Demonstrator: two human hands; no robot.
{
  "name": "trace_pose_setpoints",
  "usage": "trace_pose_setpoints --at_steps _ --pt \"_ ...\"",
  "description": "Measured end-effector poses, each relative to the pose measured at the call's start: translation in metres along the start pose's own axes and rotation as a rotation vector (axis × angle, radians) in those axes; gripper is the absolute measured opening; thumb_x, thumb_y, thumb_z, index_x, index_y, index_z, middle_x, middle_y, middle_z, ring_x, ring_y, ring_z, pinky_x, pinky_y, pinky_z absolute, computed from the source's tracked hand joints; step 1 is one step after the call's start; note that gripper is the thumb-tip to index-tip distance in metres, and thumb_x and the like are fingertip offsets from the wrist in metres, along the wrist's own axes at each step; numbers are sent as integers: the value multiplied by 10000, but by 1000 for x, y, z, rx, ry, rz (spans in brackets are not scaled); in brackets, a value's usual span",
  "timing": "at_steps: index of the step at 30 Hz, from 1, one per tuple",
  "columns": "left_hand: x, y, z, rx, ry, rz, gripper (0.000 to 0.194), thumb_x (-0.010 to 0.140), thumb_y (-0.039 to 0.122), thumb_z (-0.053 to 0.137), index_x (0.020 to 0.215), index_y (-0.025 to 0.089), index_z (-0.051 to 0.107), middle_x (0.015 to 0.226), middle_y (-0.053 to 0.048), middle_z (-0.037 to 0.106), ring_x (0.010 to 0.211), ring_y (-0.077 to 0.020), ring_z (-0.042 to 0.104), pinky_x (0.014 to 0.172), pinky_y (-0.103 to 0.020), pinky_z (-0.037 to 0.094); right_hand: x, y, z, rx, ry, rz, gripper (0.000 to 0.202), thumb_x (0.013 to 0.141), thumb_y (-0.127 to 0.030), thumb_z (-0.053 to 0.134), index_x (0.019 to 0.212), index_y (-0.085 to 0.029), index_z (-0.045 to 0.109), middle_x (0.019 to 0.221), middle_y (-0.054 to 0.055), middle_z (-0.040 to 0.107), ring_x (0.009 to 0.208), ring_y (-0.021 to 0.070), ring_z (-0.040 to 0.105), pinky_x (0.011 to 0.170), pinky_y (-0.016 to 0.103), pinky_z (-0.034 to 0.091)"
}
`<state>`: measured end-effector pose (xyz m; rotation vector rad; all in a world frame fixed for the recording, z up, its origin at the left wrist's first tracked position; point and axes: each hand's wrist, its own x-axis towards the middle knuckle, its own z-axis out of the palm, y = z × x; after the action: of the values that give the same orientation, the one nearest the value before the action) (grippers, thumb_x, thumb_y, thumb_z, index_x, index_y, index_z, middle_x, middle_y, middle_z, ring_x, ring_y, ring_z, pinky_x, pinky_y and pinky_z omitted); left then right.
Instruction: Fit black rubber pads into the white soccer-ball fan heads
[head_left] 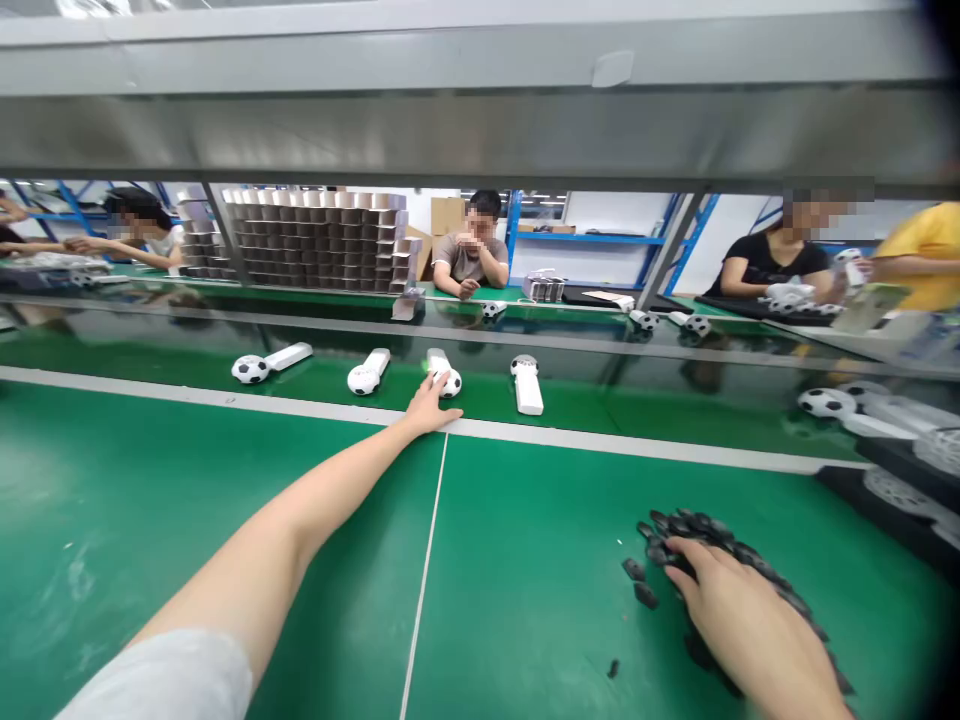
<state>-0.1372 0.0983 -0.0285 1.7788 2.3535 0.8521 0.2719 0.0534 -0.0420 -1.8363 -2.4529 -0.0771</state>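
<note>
Football-headed device (451, 383): on green belt (630, 418), just past far edge of surface (540, 560), under fingers of left hand (427, 405). Surface: green, pale strip along far edge, thin white seam leading back from it. Belt: glossy, parallel to far edge. Black trays (847, 492): stacked at right end of far edge. Right hand (739, 595): fingers and thumb curled down to black pieces (705, 525); piece pinched or not, cannot tell. Left hand: half open, stretched over far edge, thumb apart; firm hold, cannot tell. Black pieces: small, heaped well right of seam, strays beside heap.
</note>
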Motion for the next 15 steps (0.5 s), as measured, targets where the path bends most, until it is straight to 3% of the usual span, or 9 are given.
trace_pose_setpoints --at_steps 3,7,11,15 --pt "4 -11 -13 98 60 4 517 850 386 540 1304 204 372 1372 -103 339 1251 -303 312 1018 -530 264 -2 -3 2 -17 60 -17 336 845 -245 370 1076 -163 600 1036 112 661 875 255 644 742 359 488" --pt "15 -39 -51 243 125 -109 499 844 330 553 1296 211 377 1424 -92 239 1286 -328 225 1036 -569 187 -3 -5 -2 32 28 32 297 858 -272 351 997 -195 602 1012 96 666 865 250 647 694 342 484" --pt "19 -68 -73 303 16 -231 409 845 330 559 1208 172 458 1276 -102 422 1129 -278 439 930 -505 374 -2 -9 -12 81 -54 123 245 856 -345 388 961 -258 592 949 50 680 769 245 660 608 330 464" --pt "12 -67 -74 315 -84 -202 504 785 382 598 1209 157 444 1201 -133 450 980 -262 533 839 -434 444 -1 -13 -16 114 -53 104 218 848 -328 432 938 -246 613 960 66 663 739 228 652 584 302 437"
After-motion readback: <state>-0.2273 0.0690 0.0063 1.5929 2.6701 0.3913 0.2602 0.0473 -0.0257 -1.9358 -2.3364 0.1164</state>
